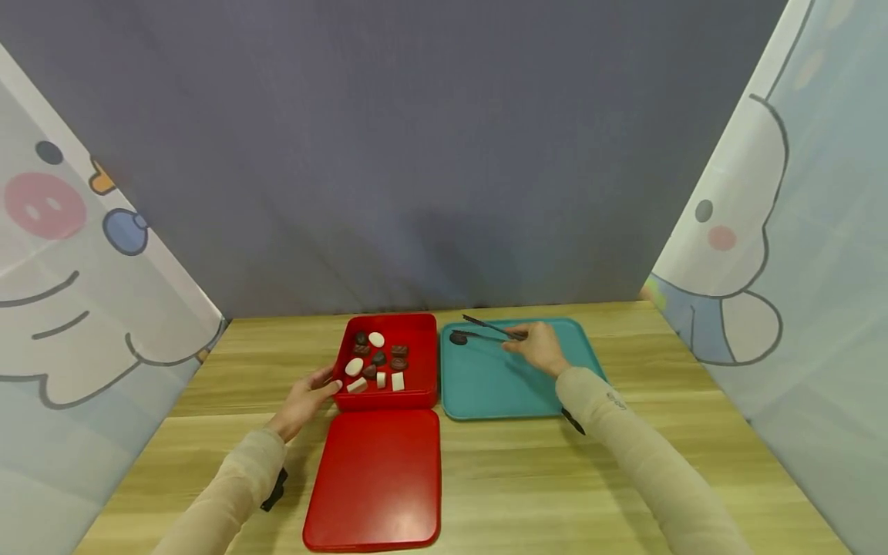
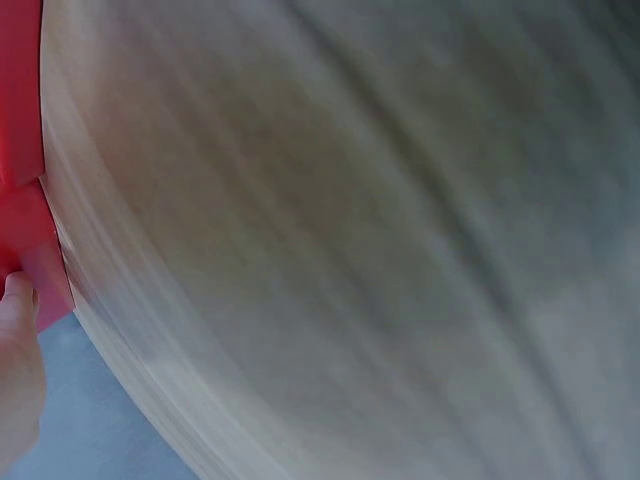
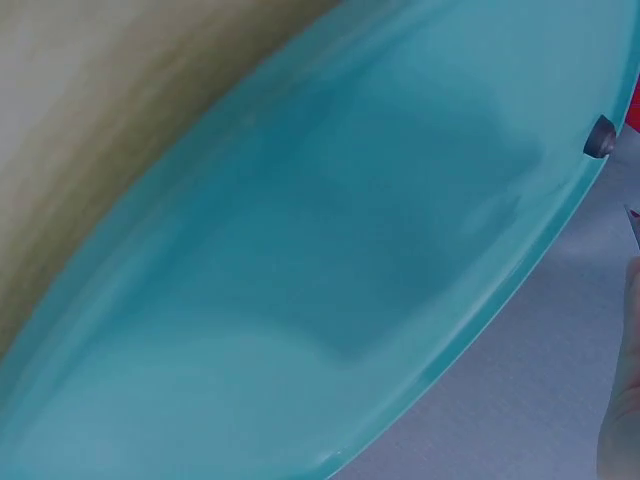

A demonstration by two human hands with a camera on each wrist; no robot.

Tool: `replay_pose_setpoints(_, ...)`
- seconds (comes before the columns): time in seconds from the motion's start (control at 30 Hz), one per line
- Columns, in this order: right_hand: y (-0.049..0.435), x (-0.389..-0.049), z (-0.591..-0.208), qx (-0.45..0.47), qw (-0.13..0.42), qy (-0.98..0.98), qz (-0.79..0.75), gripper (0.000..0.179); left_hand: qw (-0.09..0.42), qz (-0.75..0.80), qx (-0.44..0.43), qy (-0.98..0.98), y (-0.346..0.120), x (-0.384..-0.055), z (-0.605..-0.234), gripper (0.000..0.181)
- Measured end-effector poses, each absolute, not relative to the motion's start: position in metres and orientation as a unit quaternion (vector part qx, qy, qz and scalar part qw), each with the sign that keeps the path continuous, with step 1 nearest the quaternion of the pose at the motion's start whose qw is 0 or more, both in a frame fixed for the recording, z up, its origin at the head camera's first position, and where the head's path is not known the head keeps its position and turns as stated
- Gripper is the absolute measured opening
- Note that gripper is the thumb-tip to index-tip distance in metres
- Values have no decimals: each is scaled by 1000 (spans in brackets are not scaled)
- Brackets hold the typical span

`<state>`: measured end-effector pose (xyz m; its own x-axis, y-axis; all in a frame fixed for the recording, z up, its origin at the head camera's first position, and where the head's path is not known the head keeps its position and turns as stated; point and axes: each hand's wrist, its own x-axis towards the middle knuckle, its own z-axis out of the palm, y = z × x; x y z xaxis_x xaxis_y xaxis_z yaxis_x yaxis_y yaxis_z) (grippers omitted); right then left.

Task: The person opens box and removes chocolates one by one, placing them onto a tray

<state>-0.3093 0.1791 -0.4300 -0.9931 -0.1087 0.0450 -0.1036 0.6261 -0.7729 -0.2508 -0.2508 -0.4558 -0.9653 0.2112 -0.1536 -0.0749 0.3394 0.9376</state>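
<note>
My right hand [image 1: 537, 348] holds dark tongs [image 1: 489, 327] over the back left of a teal tray [image 1: 499, 389]. The tongs' two arms are spread apart. One dark round chocolate [image 1: 458, 338] lies on the tray near its left rim, right by the lower tong tip; it also shows as a dark lump [image 3: 600, 138] in the right wrist view. At the red box [image 1: 418, 385], my left hand [image 1: 305, 397] grips the front left corner, thumb at the rim and fingers along the outer side. Inside the box lie several chocolates, white ones [image 1: 354, 367] and brown ones [image 1: 398, 363].
A flat red lid [image 1: 378, 478] lies directly in front of the box. Box and tray stand side by side on the wooden table [image 1: 513, 486]. A grey backdrop [image 1: 430, 154] rises behind the table, with cartoon-printed curtains [image 1: 735, 231] at both sides.
</note>
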Motion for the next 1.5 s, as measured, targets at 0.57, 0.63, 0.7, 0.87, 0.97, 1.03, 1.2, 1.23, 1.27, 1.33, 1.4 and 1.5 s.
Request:
replay_pose_setpoints(0.57, 169, -304, -417, -71, -14, 897, -437, 39, 131, 584, 46, 800, -251, -249, -456, 62)
replay_pose_setpoints(0.63, 168, -304, -416, -76, -13, 894, -442, 40, 129, 582, 46, 801, -251, -248, -456, 62)
replay_pose_setpoints(0.7, 166, -303, -415, -77, -11, 888, -452, 42, 127, 581, 47, 803, -251, -248, -456, 63)
replay_pose_setpoints(0.87, 157, -300, -414, -82, 2, 878, -471, 43, 126, 580, 47, 803, -252, -246, -456, 63)
replay_pose_setpoints(0.97, 150, -299, -413, -91, 6, 876, -474, 43, 125, 583, 42, 802, -253, -245, -456, 62)
replay_pose_setpoints(1.03, 147, -298, -413, -92, 2, 875, -475, 42, 126, 584, 42, 801, -252, -245, -456, 63)
replay_pose_setpoints(1.2, 138, -297, -412, -96, 1, 873, -477, 43, 128, 583, 43, 801, -251, -246, -456, 62)
replay_pose_setpoints(1.23, 137, -297, -411, -99, 3, 873, -478, 44, 129, 581, 42, 803, -251, -246, -456, 62)
replay_pose_setpoints(1.27, 135, -297, -411, -101, 4, 871, -480, 44, 128, 581, 41, 803, -251, -246, -456, 62)
replay_pose_setpoints(1.33, 132, -297, -410, -104, 7, 868, -485, 44, 129, 579, 40, 804, -251, -246, -456, 62)
replay_pose_setpoints(1.4, 129, -297, -409, -105, 11, 867, -486, 44, 129, 577, 42, 805, -250, -247, -456, 62)
replay_pose_setpoints(1.5, 124, -297, -408, -104, 17, 870, -481, 44, 131, 580, 44, 803, -251, -247, -456, 62)
